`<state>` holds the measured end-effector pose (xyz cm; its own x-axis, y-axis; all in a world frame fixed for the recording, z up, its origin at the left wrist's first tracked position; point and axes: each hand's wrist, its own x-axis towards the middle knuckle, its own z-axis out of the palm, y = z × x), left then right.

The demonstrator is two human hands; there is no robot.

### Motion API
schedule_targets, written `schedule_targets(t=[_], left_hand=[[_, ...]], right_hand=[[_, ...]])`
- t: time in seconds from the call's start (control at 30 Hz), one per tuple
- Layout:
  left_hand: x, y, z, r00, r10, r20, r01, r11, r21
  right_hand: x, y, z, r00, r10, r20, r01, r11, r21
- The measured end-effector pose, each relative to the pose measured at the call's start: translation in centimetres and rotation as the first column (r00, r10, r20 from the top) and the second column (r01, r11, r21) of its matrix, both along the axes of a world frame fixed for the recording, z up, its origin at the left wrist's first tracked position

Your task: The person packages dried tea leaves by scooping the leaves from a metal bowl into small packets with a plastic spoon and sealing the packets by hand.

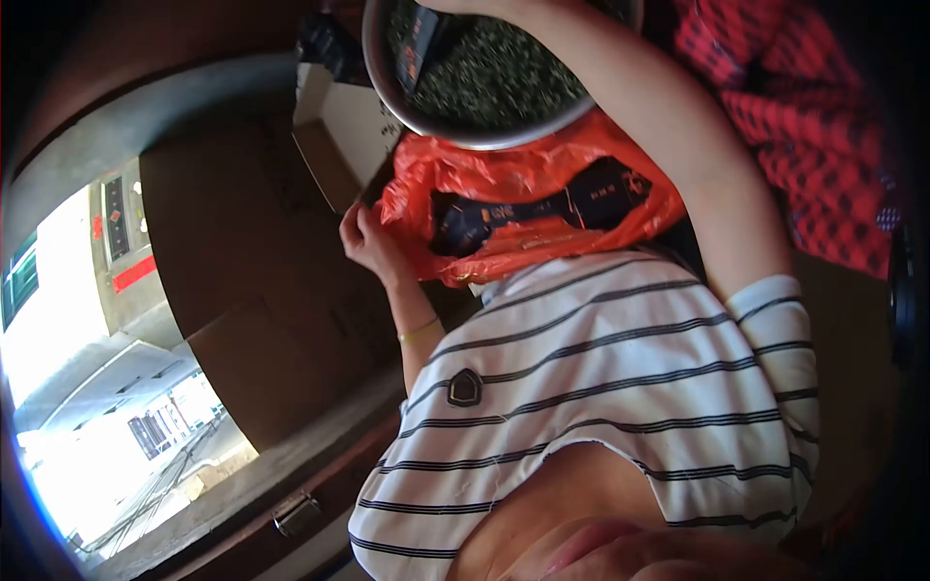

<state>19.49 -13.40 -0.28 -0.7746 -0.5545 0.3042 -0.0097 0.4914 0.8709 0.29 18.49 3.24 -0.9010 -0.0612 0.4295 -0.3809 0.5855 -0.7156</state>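
My left hand (pixel 373 242) is closed at the left edge of a red plastic bag (pixel 504 167), with its fingers bent against the bag. Several dark packets (pixel 528 210) with orange print lie inside the bag's open mouth. Above the bag is a round metal bowl (pixel 484 141) of loose dark green leaves (pixel 513 73). My right hand (pixel 470 5) reaches over the bowl and holds the upper end of a dark packet (pixel 417 53), which slants over the leaves. The top frame edge cuts off part of this hand.
An open pale box (pixel 329 160) stands left of the bowl, beside a large brown cardboard surface (pixel 232 232). Red and black checked cloth (pixel 814 174) hangs at the right. A metal latch (pixel 295 511) sits on the dark frame at the lower left.
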Motion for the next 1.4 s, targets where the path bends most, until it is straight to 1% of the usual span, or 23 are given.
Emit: schedule_targets(t=[0.03, 0.07, 0.1, 0.23, 0.27, 0.3, 0.33, 0.4, 0.5, 0.53, 0.6, 0.67, 0.73, 0.77, 0.8, 0.83, 0.97, 1.03, 1.07, 1.13, 1.23, 1.33, 1.4], left_hand=[[-1.3, -1.1, 1.2, 0.998, -0.047, -0.039, 0.047, 0.999, -0.005], [-2.6, -1.8, 1.8, 0.992, -0.089, -0.094, 0.084, 0.995, -0.050], [-3.9, -0.9, 3.0, 0.981, -0.128, -0.148, 0.115, 0.989, -0.092], [-8.7, 7.8, 6.2, 0.880, -0.473, 0.037, 0.474, 0.878, -0.066], [-10.6, 8.4, 5.3, 0.823, -0.553, 0.131, 0.563, 0.760, -0.325], [-12.6, 9.5, 3.9, 0.734, -0.667, 0.131, 0.665, 0.667, -0.335], [-14.5, 10.6, 2.9, 0.667, -0.738, 0.102, 0.680, 0.548, -0.487], [-16.4, 12.5, 2.2, 0.686, -0.714, 0.141, 0.643, 0.504, -0.577], [-18.6, 12.4, 1.8, 0.690, -0.706, 0.161, 0.709, 0.613, -0.348], [-19.3, 12.0, 1.4, 0.698, -0.698, 0.157, 0.714, 0.662, -0.227], [-20.1, 11.5, 0.4, 0.710, -0.693, 0.123, 0.703, 0.692, -0.161], [-19.9, 11.9, 0.5, 0.733, -0.679, 0.047, 0.680, 0.730, -0.064], [-20.1, 11.8, -0.3, 0.720, -0.693, -0.033, 0.691, 0.721, -0.051], [-20.1, 11.8, -0.6, 0.725, -0.687, -0.056, 0.687, 0.726, -0.016], [-20.1, 11.9, -0.9, 0.728, -0.681, -0.080, 0.684, 0.729, 0.020], [-20.0, 12.0, -1.0, 0.724, -0.684, -0.086, 0.689, 0.724, 0.031], [-19.8, 11.7, -0.7, 0.713, -0.684, -0.156, 0.701, 0.703, 0.123], [-19.4, 11.6, -0.5, 0.726, -0.676, -0.126, 0.688, 0.713, 0.136], [-19.2, 11.8, -0.3, 0.734, -0.672, -0.093, 0.679, 0.726, 0.113], [-18.9, 12.0, -0.1, 0.732, -0.677, -0.070, 0.680, 0.732, 0.038], [-18.6, 12.3, 0.4, 0.716, -0.697, -0.042, 0.698, 0.716, 0.019], [-18.2, 12.2, 1.3, 0.726, -0.687, 0.011, 0.687, 0.726, 0.032], [-18.5, 12.3, 0.5, 0.742, -0.670, -0.012, 0.670, 0.742, -0.008]], right_hand=[[0.4, 0.1, 0.8, 0.996, -0.049, 0.081, 0.052, 0.998, -0.034], [-1.4, -0.1, -1.6, 1.000, 0.017, 0.007, -0.016, 0.987, -0.158], [-1.2, 0.1, -1.3, 0.999, -0.011, 0.033, 0.017, 0.986, -0.166], [-0.9, 0.1, -0.1, 0.994, -0.024, 0.104, 0.051, 0.963, -0.266], [-1.9, -0.2, -1.1, 0.996, -0.032, 0.079, 0.051, 0.967, -0.249], [-1.4, -0.3, -0.6, 0.997, -0.054, 0.047, 0.063, 0.973, -0.223], [-0.8, -0.3, -0.3, 0.997, -0.076, 0.018, 0.078, 0.977, -0.200], [-2.0, -0.6, -2.2, 0.997, 0.043, -0.069, -0.060, 0.961, -0.271], [-1.2, -0.7, -1.8, 0.978, 0.067, -0.195, -0.117, 0.959, -0.259], [-1.1, -0.7, -1.8, 0.972, -0.028, -0.231, -0.039, 0.959, -0.281], [-1.6, -0.2, -2.5, 0.946, -0.162, -0.280, 0.059, 0.938, -0.342], [-1.8, 0.0, -1.1, 0.942, -0.256, -0.219, 0.127, 0.872, -0.474], [-2.5, 0.2, -2.6, 0.923, -0.278, -0.265, 0.160, 0.905, -0.394], [-2.3, 0.3, -2.8, 0.939, -0.289, -0.185, 0.274, 0.956, -0.099], [-2.1, 0.3, -3.0, 0.939, -0.325, -0.109, 0.342, 0.916, 0.212], [-1.9, 0.0, -2.7, 0.969, -0.245, -0.029, 0.245, 0.946, 0.210], [-2.1, -1.2, -4.6, 0.990, -0.137, 0.010, 0.122, 0.906, 0.405], [-2.0, -1.3, -5.2, 0.987, -0.056, 0.152, 0.005, 0.949, 0.315], [-2.2, -1.3, -5.3, 0.986, -0.047, 0.157, -0.006, 0.947, 0.321], [-2.8, -0.5, -5.0, 0.938, -0.051, 0.343, -0.010, 0.985, 0.172], [-3.3, 0.6, -4.6, 0.958, -0.095, 0.269, 0.093, 0.995, 0.020], [-4.3, 2.1, -5.1, 0.983, -0.071, 0.169, 0.129, 0.924, -0.360], [-4.7, 2.8, -5.5, 0.994, -0.073, 0.085, 0.102, 0.903, -0.417]])
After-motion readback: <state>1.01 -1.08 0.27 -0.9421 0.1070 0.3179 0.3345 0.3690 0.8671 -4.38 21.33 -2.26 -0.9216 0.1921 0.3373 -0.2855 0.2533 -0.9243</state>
